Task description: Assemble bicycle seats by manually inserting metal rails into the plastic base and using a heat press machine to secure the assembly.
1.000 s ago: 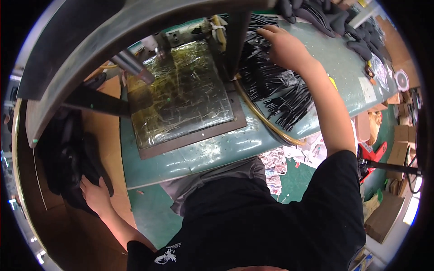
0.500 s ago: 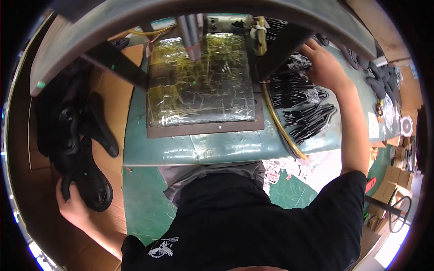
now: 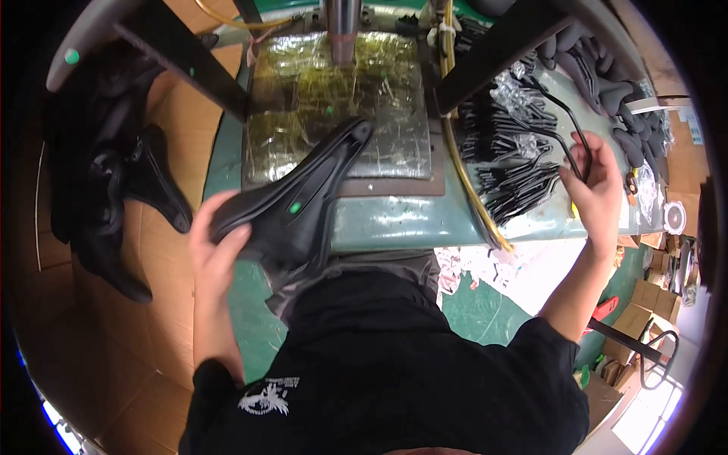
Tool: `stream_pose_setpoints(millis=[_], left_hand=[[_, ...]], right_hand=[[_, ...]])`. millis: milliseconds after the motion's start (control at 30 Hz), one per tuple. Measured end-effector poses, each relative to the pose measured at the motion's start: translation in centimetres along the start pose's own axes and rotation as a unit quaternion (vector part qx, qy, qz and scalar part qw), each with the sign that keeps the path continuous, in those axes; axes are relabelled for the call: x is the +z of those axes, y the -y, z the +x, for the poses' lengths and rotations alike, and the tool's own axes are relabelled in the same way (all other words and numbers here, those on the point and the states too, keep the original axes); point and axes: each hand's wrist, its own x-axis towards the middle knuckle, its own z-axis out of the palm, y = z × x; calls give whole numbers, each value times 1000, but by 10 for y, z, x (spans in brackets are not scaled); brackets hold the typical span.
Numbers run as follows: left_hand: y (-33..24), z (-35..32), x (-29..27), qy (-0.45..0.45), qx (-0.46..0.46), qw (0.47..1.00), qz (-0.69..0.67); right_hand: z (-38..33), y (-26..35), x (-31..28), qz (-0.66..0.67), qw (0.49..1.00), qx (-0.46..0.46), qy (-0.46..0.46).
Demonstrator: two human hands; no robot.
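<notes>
A black bicycle saddle (image 3: 273, 227) is gripped at its wide rear by my left hand (image 3: 214, 246), the thumb on the near face and fingers wrapped behind. Its narrow nose points up and right, over the near edge of a film-wrapped pad (image 3: 341, 98). My right hand (image 3: 595, 182) is closed round the bent ends of a black saddle rail (image 3: 557, 102), a thin U-shaped rod, raised over the right part of the bench. Just left of that hand, bundles of the same black rails (image 3: 512, 178) lie in rows.
At left stands a cardboard box (image 3: 178, 303) with several more black saddles (image 3: 106, 197). A dark metal frame (image 3: 182, 61) arches over the pad, with a metal cylinder (image 3: 343, 30) at its centre. A yellow hose (image 3: 462, 178) runs beside the rails. Dark padded pieces (image 3: 584, 72) pile at far right.
My left hand has lifted a saddle out of the box and brought it right, before the pad. My right hand has drawn back toward me from the bundles with a rail.
</notes>
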Motion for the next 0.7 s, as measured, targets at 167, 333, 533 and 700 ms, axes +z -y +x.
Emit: stream_pose_setpoints(millis=[167,333,533,700], left_hand=[[-22,51,10,270,-51,960,45],[-16,81,36,399,-105,909,61],[28,25,58,329,-74,937,-86],[34,-2,64,277,-63,949,-136]], right_hand=[[-73,11,52,289,949,22,124],[-85,29,145,92,978,-109,153],[-85,45,160,40,956,-183,225],[-89,41,156,24,946,-182,266]])
